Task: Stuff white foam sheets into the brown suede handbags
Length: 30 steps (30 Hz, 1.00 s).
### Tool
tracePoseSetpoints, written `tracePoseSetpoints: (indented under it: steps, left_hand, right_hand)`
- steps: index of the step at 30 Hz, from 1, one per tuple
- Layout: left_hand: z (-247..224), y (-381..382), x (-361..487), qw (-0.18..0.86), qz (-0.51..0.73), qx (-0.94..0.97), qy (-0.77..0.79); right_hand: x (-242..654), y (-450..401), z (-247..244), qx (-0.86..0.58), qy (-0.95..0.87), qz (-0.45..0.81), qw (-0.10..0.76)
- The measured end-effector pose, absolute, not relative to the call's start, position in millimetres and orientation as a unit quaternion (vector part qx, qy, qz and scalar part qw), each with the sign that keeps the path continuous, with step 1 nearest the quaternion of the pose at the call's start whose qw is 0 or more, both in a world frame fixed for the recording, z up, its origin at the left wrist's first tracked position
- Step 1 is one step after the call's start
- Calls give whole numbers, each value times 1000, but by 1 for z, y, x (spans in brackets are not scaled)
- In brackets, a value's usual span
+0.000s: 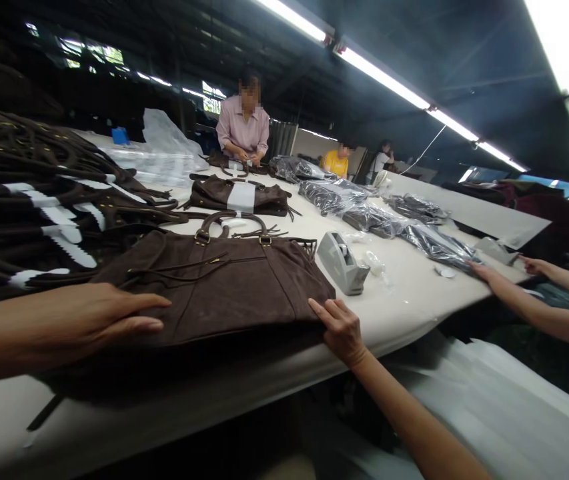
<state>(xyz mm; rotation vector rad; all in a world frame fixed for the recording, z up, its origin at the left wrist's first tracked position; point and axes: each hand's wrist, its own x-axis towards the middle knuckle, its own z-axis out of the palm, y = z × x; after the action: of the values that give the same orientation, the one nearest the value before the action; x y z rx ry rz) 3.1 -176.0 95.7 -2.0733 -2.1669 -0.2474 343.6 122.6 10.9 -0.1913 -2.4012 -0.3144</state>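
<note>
A dark brown suede-like handbag [244,287] lies before me near the table's front edge, its two handles pointing away. White wrapping shows at the handles. Across the bag's left part rests my left hand [114,317], index finger and thumb stretched out and apart; its other fingers are hidden. My right hand [343,330] grips the bag's near right corner with bent fingers, the thumb out of sight. Just beyond that corner stands a grey tape dispenser [341,263]. Another brown handbag [239,197] with a white band lies behind.
Brown bags [9,193] with white-wrapped handles are piled at left. Plastic-wrapped bags [334,197] run along the white table [394,320]. Another person's hands [487,272] reach in at right, near a second dispenser [497,250]. A person in pink [247,127] works opposite.
</note>
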Motion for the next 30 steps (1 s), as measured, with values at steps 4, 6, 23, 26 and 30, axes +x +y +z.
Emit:
tracePoseSetpoints:
  steps: [4, 6, 23, 26, 30]
  left_hand:
    - [126, -93, 26, 29, -50, -746, -664]
    - [118, -62, 48, 67, -66, -782, -616]
    - [31, -62, 93, 6, -67, -840, -539]
    - [35, -64, 94, 47, -71, -844, -529]
    - [33, -78, 86, 66, -75, -855, -510]
  right_hand:
    - [346, 124, 4, -95, -916, -97, 378]
    - [347, 126, 1, -106, -913, -87, 384]
    - [385, 118, 28, -245, -796, 337, 439]
    - [369, 129, 42, -314, -773, 377, 403]
    - [354, 101, 53, -299, -827, 295, 373]
